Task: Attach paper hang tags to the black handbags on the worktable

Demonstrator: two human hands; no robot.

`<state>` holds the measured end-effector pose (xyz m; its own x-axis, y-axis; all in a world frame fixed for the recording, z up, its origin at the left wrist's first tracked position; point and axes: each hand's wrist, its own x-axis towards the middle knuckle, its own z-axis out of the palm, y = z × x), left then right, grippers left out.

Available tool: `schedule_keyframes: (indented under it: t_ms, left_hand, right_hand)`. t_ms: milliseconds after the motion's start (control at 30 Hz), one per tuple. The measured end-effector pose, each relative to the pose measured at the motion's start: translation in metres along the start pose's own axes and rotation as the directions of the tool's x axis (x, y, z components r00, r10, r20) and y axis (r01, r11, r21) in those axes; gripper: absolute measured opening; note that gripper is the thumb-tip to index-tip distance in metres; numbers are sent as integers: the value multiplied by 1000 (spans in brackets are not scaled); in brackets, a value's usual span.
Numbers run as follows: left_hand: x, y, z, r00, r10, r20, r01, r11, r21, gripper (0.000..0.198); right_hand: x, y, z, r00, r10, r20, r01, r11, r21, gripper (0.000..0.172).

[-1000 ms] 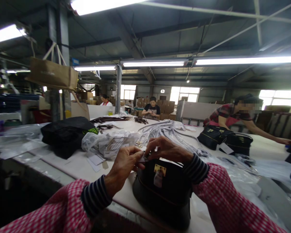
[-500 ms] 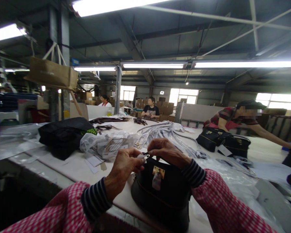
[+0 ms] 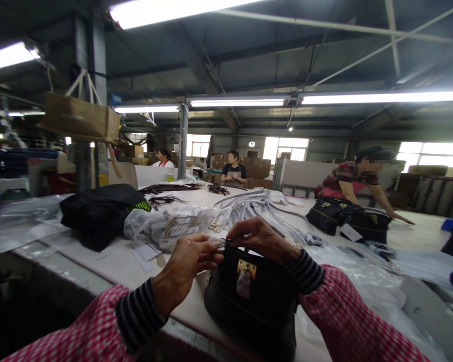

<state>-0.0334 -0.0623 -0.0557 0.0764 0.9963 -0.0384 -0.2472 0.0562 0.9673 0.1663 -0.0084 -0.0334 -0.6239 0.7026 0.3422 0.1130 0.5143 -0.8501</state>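
A small black handbag [image 3: 254, 304] with a gold clasp [image 3: 247, 267] and a hanging tag stands on the white table [image 3: 117, 259] in front of me. My left hand [image 3: 186, 264] and my right hand [image 3: 258, 236] meet over its top edge. Both pinch a small part there, too small to name. The fingers of both hands are closed.
A plastic bag of tags [image 3: 166, 226] and a pile of grey straps [image 3: 256, 203] lie beyond the handbag. Black fabric [image 3: 100, 211] lies at the left, more black bags [image 3: 349, 218] at the right. A person in a plaid shirt [image 3: 353, 178] leans over the table; others sit farther back.
My hands stay pinched at the bag's top, my left hand shifting slightly left. The person at the right has straightened and drawn the outstretched arm back.
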Motion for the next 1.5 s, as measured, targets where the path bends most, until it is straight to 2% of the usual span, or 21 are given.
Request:
schedule_keyframes:
  t_ms: [167,267,367,467,600,767,933,1033,1200,1333,1400,1500]
  left_hand:
    - [0,-3,1,1000,7,1,-7,1000,-30,13]
    - [0,-3,1,1000,31,1,-31,999,-19,13]
    - [-2,-1,2,998,54,8,-55,998,35,17]
    - [-6,4,3,997,74,32,-78,989,128,20]
    - [-8,7,3,994,112,4,-110,976,185,25]
    - [-4,5,1,989,148,11,-148,974,169,28]
    - [-1,2,1,990,138,1,-136,976,171,33]
    - [0,0,1,986,164,34,-167,973,156,33]
    - [-2,-3,0,974,212,76,-224,950,216,27]
    - [-1,-2,-6,971,236,33,-235,929,285,23]
    - [0,-2,-9,970,241,10,-231,919,321,23]
    - [-1,-2,-10,952,306,0,-286,889,357,25]
  right_hand:
    - [2,4,-1,1000,-29,2,29,995,-93,33]
    - [3,3,0,994,-104,17,106,979,-175,31]
    - [3,0,1,982,-185,28,184,928,-324,27]
    - [2,-4,3,975,-221,36,212,859,-466,23]
    - [2,-6,4,961,-272,58,254,773,-581,19]
    - [1,-8,6,952,-295,77,273,714,-644,13]
    - [0,-16,8,960,-267,87,249,668,-701,12]
    - [-1,-20,9,962,-258,87,240,653,-718,11]
    - [-2,-21,9,938,-320,136,314,615,-723,10]
    - [-3,-20,9,935,-322,146,333,662,-672,13]
    - [-3,-19,8,942,-309,134,325,730,-601,13]
    - [-2,-19,7,947,-293,128,319,841,-438,15]
